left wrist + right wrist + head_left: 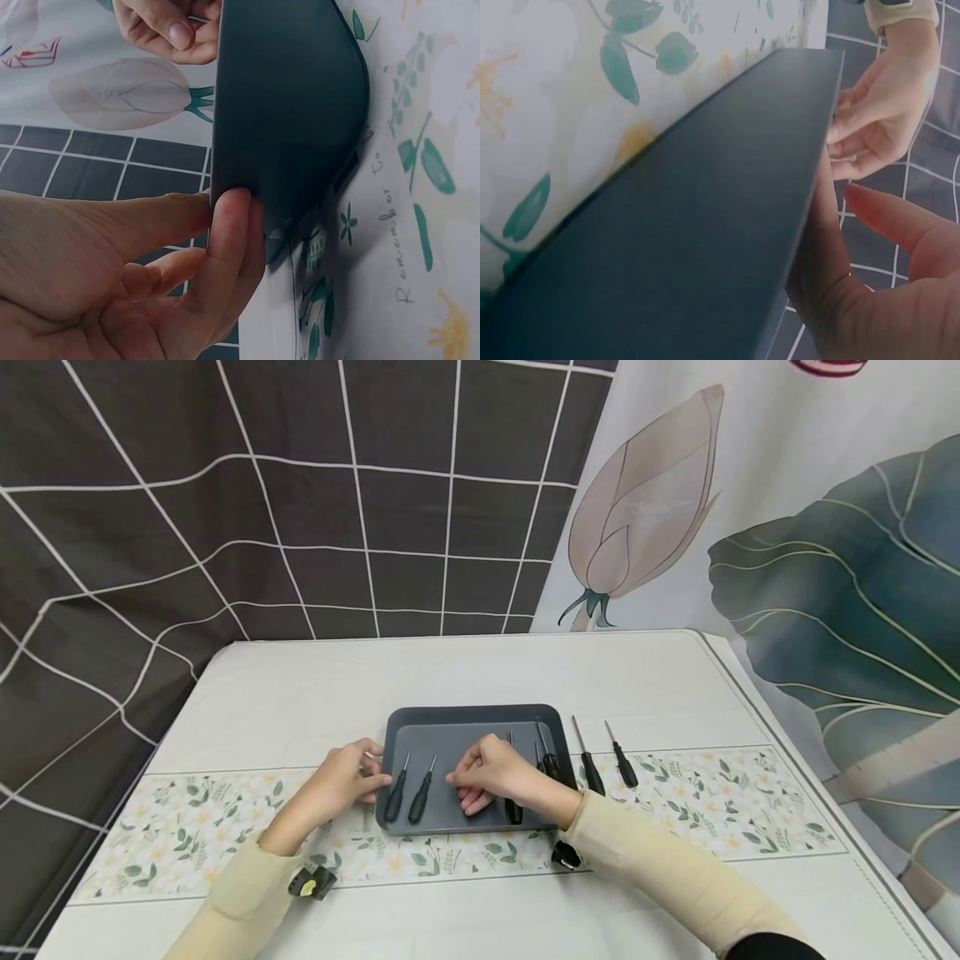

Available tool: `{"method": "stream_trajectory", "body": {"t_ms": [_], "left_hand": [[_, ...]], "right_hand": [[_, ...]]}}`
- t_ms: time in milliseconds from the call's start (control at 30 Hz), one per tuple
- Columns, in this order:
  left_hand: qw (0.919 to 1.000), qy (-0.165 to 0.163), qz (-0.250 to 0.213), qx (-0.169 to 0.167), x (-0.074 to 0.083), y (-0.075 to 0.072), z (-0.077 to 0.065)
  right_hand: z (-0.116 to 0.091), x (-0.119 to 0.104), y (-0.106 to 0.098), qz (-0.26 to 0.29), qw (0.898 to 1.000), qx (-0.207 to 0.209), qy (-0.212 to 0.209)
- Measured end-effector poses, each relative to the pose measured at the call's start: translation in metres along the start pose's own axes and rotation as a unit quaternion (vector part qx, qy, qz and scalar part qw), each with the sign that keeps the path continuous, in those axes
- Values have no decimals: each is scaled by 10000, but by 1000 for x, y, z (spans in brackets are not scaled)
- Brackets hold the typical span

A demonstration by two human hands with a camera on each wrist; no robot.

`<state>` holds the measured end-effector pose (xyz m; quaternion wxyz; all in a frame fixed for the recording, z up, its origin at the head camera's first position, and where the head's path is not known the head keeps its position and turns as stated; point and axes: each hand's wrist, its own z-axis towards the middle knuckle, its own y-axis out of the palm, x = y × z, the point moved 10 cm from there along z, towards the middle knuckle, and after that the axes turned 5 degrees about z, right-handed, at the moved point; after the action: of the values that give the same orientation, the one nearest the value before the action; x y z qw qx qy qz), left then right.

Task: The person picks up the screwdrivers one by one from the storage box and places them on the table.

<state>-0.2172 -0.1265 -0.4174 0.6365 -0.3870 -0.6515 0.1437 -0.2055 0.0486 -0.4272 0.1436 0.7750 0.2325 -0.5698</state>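
Observation:
My left hand [347,778] pinches the left rim of a dark grey tray [465,717]; the left wrist view shows the thumb on one side of the tray wall [292,97] and fingers on the other. Over the middle of the tray is my right hand [487,772], its fingers bent loosely downward. In the right wrist view its thumb stands apart from the fingers [821,240], with no object visible between them. Two black-handled screwdrivers [395,797] lie side by side in the tray's left part. Another screwdriver [513,812] is partly hidden beneath my right wrist.
More screwdrivers [551,765] lie in the tray's right part, partly covered by the right forearm. Two others, a longer screwdriver [592,773] and a shorter screwdriver [624,767], rest on the flowered tablecloth [697,802] right of the tray. A dark grid curtain [300,510] hangs behind.

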Motion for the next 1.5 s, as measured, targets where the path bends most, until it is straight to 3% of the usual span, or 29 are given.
{"method": "stream_trajectory", "body": {"t_ms": [333,833,1500], "left_hand": [[9999,73,-87,-34,3,-1,1],[9999,3,-115,-119,3,0,0],[9999,19,-11,-155,-1,0,0]], "right_hand": [[6,7,8,447,9987,165,180],[22,13,16,403,9975,535,214],[37,14,28,-277,9957,871,130]]}}
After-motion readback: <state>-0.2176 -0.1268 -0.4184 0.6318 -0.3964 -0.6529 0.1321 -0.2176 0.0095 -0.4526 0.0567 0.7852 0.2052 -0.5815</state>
